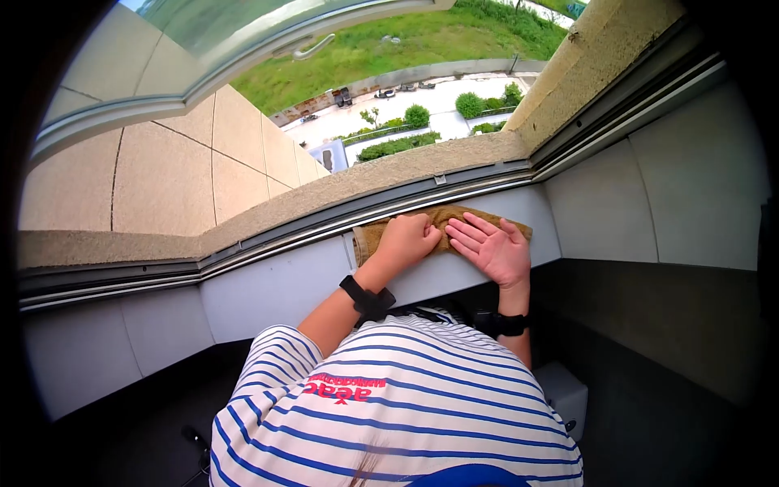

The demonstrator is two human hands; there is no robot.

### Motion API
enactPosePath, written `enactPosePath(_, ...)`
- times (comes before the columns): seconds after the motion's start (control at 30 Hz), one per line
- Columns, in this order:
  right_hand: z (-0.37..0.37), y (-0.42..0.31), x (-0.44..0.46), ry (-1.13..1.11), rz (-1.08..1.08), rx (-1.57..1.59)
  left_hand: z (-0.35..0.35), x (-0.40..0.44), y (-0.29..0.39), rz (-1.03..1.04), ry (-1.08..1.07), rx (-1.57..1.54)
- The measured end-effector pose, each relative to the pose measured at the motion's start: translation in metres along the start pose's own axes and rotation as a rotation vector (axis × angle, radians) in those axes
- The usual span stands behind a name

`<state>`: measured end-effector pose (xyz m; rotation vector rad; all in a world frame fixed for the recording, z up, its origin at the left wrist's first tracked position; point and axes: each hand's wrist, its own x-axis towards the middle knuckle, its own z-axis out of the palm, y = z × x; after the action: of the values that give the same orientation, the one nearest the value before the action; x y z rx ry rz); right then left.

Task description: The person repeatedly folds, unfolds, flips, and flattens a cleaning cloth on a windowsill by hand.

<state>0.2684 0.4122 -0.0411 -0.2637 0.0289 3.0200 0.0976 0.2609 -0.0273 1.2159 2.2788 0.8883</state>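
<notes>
A brown cloth point(442, 217) lies spread along the pale window sill point(268, 284), just inside the window track. My left hand point(406, 242) rests on its left half, closed into a fist; what the curled fingers hold, if anything, is hidden. Over the right half is my right hand point(493, 246), palm turned up and fingers stretched out, with nothing on the palm. Its fingertips are close to the left fist. Both wrists wear black bands.
A dark metal window track point(438, 180) runs behind the cloth, with a rough outer ledge point(389, 178) beyond it. The glass sash point(243, 49) stands swung outward at upper left. Far below are grass and a paved path. A grey box point(561, 398) stands at my right side.
</notes>
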Motion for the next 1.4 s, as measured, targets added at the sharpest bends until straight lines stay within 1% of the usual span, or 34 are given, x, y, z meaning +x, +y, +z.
enactPosePath(0.13,-0.001,-0.001,0.000,0.013,0.013,-0.013,0.003,-0.009,-0.002,-0.019,0.053,-0.039)
enactPosePath(0.2,-0.002,-0.001,0.001,0.012,0.006,-0.080,-0.001,-0.016,-0.005,-0.030,0.071,-0.074)
enactPosePath(0.23,-0.002,0.000,0.001,0.023,0.012,0.003,-0.004,-0.020,-0.007,-0.051,0.056,-0.102)
enactPosePath(0.27,-0.002,0.002,0.002,0.028,0.023,0.006,-0.007,-0.023,-0.008,-0.072,0.041,-0.133)
enactPosePath(0.33,-0.001,0.006,0.004,0.024,0.007,-0.119,-0.014,-0.030,-0.012,-0.097,0.051,-0.160)
enactPosePath(0.53,0.006,0.025,0.016,0.057,0.067,-0.203,-0.034,-0.056,-0.034,-0.145,0.080,-0.219)
enactPosePath(0.57,0.008,0.031,0.019,0.076,0.081,-0.258,-0.036,-0.062,-0.041,-0.146,0.093,-0.223)
enactPosePath(0.63,0.015,0.046,0.027,0.090,0.104,-0.322,-0.044,-0.073,-0.052,-0.148,0.119,-0.230)
enactPosePath(0.7,0.023,0.063,0.035,0.210,0.108,-0.542,-0.052,-0.085,-0.062,-0.154,0.167,-0.221)
enactPosePath(0.83,0.028,0.099,0.056,0.236,0.179,-0.703,-0.080,-0.113,-0.080,-0.232,0.183,-0.272)
enactPosePath(0.9,0.034,0.120,0.066,0.243,0.216,-0.754,-0.097,-0.127,-0.089,-0.374,0.135,-0.368)
enactPosePath(0.93,0.039,0.131,0.071,0.253,0.239,-0.800,-0.106,-0.136,-0.093,-0.384,0.146,-0.375)
enactPosePath(1.0,0.045,0.151,0.082,0.263,0.269,-0.861,-0.119,-0.151,-0.101,-0.467,0.140,-0.448)
enactPosePath(1.07,0.053,0.172,0.092,0.274,0.292,-0.922,-0.127,-0.163,-0.113,-0.490,0.171,-0.458)
enactPosePath(1.13,0.060,0.189,0.099,0.343,0.291,-1.095,-0.133,-0.173,-0.119,-0.508,0.196,-0.471)
enactPosePath(1.27,0.066,0.214,0.107,0.430,0.274,-1.204,-0.141,-0.188,-0.130,-0.497,0.228,-0.485)
enactPosePath(1.33,0.068,0.224,0.109,0.439,0.281,-1.218,-0.143,-0.196,-0.136,-0.492,0.237,-0.497)
enactPosePath(1.4,0.070,0.236,0.115,0.437,0.281,-1.234,-0.149,-0.203,-0.143,-0.512,0.240,-0.577)
